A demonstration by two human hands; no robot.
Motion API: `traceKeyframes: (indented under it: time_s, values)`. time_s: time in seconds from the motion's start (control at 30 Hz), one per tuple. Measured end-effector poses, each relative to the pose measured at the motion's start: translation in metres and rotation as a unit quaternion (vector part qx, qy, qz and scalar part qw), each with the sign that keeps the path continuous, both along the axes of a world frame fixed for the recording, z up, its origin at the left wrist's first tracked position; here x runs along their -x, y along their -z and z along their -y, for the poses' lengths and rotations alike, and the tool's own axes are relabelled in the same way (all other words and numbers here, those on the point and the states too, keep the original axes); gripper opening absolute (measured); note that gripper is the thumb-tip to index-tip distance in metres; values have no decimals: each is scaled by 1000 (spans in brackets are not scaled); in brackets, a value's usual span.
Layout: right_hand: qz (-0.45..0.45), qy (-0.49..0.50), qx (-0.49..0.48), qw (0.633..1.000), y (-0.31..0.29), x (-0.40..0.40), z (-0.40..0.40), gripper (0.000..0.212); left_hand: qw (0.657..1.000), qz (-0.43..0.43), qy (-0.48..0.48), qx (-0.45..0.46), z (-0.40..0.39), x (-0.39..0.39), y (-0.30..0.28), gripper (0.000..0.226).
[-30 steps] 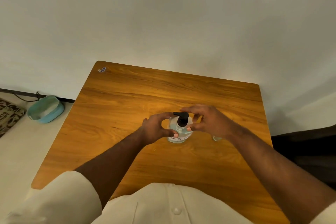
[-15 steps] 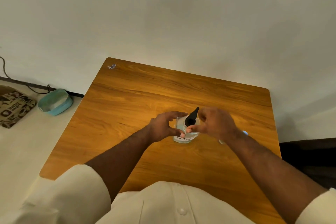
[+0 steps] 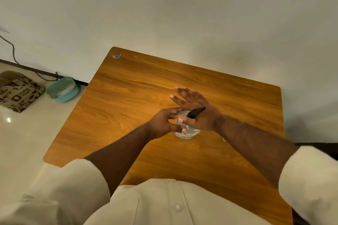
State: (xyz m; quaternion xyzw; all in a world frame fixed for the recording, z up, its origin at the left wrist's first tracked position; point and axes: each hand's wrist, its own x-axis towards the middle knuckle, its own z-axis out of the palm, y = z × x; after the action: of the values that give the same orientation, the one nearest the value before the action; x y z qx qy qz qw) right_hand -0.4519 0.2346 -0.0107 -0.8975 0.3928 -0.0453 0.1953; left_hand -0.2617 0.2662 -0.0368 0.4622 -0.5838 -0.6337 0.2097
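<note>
The clear plastic pump bottle (image 3: 185, 133) stood upright on the brown wooden table (image 3: 128, 100), about midway between its left and right edges and nearer the person's edge than the wall edge. Its black pump head (image 3: 196, 112) pointed right, with the spout lying across the base of the right hand (image 3: 194, 104).

The left hand (image 3: 163, 124) was curled round the bottle's shoulder, fingers on the far side and thumb on the near side. The right hand was spread, its fingers straight and aimed at the table's far left corner, gripping nothing.

The step looked like turning the pump head on its collar. To do it well, the left hand needed to press the bottle down and keep it from spinning. The right hand needed to come back round and take the head low, by the collar and not by the thin spout, then twist in short turns.

The hands covered most of the bottle, so the collar, the liquid level and the label could not be read. Whether the right thumb touched the neck could not be told. A small pale thing (image 3: 224, 139) just right of the bottle, under the right forearm, was too blurred to name. The person's body cut off the near edge of the table.
</note>
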Motion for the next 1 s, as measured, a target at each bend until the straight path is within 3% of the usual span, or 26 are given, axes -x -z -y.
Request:
traceKeyframes:
  time_s: [0.07, 0.13, 0.2, 0.23, 0.33, 0.4, 0.5, 0.6, 0.67, 0.77, 0.87, 0.93, 1.0]
  values:
    - [45, 140, 26, 989, 12, -11, -19, 68, 1000, -5, -19, 7, -4, 1, 5, 68]
    - [70, 311, 23, 948, 16, -31, -39, 69, 999, 5, -38, 13, -7, 1, 11, 67]
    - [103, 420, -76, 898, 11, -45, -49, 76, 999, 13, -38, 16, -6, -2, 13, 69]
    - [110, 429, -131, 887, 8, -45, -50, 83, 999, 13, -29, 17, -5, -4, 12, 68]
    - [109, 328, -244, 906, -6, -18, -44, 105, 1000, 1, -18, 2, -1, -3, 6, 65]
    - [75, 207, -248, 943, -18, 5, -34, 107, 1000, -2, -6, 11, 2, 0, 2, 66]
    - [-42, 33, -107, 993, -22, 18, -4, 98, 1000, 8, 14, 10, 5, 3, 0, 66]
    - [-95, -93, 35, 991, -12, 10, 16, 85, 1000, 9, 9, 9, 7, 3, 3, 64]
    - [-27, -38, 41, 998, 1, 9, 10, 78, 1000, -8, -2, 1, 8, 6, 6, 61]
    - [84, 206, 71, 972, 22, 0, -23, 70, 999, -6, -20, 34, 3, 13, 9, 64]
    - [142, 379, -79, 911, 20, -22, -46, 88, 998, -26, -20, 47, -1, 8, 16, 66]
    - [80, 330, -127, 932, 11, -14, -46, 107, 999, -29, -13, 29, 1, 4, 14, 69]
    - [5, 212, -91, 973, -2, 11, -31, 110, 1000, -22, 20, 8, 7, 5, 7, 68]
